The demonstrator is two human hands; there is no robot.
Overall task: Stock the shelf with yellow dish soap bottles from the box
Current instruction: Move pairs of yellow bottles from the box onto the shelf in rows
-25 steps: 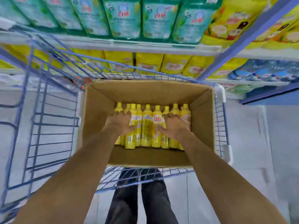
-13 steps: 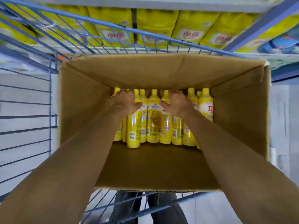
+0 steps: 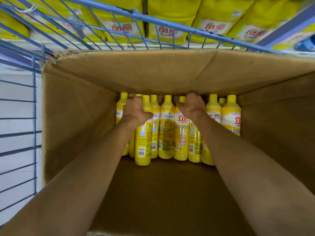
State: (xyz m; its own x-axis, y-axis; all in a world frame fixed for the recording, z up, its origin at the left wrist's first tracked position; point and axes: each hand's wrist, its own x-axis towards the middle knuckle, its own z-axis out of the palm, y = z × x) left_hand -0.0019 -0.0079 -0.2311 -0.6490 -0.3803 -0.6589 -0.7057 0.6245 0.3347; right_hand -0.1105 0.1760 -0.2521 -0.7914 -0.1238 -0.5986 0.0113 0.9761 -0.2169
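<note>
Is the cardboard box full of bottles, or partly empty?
Partly empty: yellow dish soap bottles line only the far wall of the cardboard box; its near floor is bare.

Both bare arms reach forward and down, almost parallel, with the wrists straight. The left grip (image 3: 136,109) is palm down, its thumb spread toward the other grip and its fingers curled over the tops of the bottles (image 3: 166,126). The right grip (image 3: 191,105) is near it but apart, in the mirrored pose, fingers also curled over bottle tops, the fingertips hidden.
</note>
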